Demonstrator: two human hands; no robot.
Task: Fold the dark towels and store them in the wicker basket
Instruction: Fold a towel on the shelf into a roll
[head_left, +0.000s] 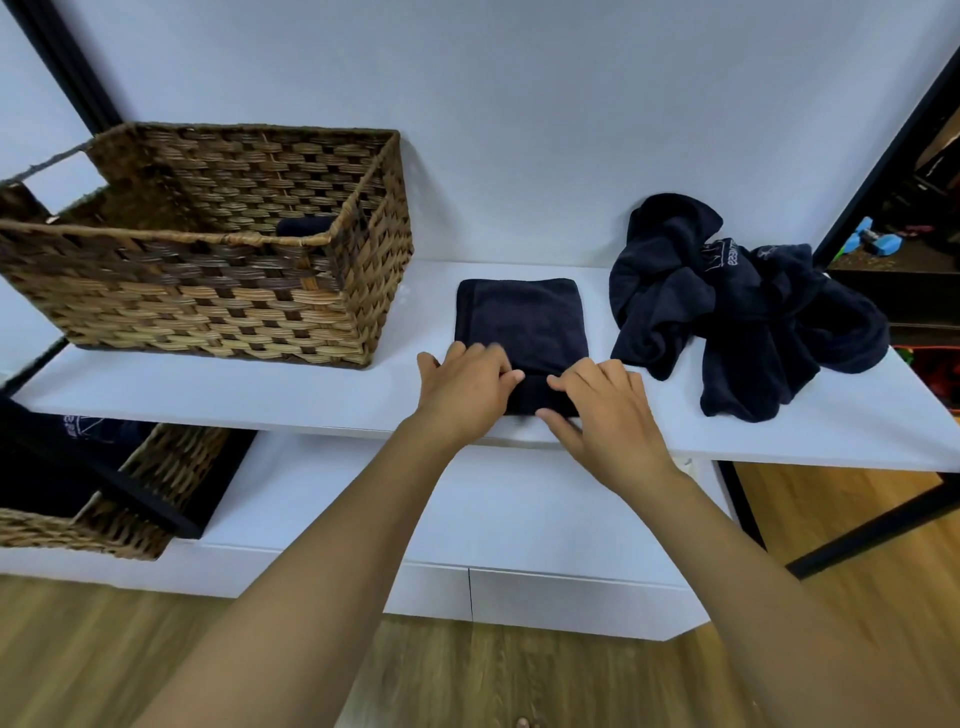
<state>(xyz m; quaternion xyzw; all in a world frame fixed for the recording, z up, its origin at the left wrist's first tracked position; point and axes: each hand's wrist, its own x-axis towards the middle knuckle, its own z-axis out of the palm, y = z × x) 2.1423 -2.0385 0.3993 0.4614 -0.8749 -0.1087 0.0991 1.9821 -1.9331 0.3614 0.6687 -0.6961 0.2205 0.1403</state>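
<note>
1. A dark navy folded towel, a flat rectangle, was laid on the white shelf board, between the basket and the pile.
2. Its near edge was gripped by the left hand and the right hand, fingers curled onto the cloth.
3. A brown woven wicker basket was set at the left of the same board, apart from the towel; a dark towel end was seen inside it.
4. A crumpled pile of dark navy towels was heaped at the right.
5. A second wicker basket with dark cloth in it was placed on the lower shelf.
</note>
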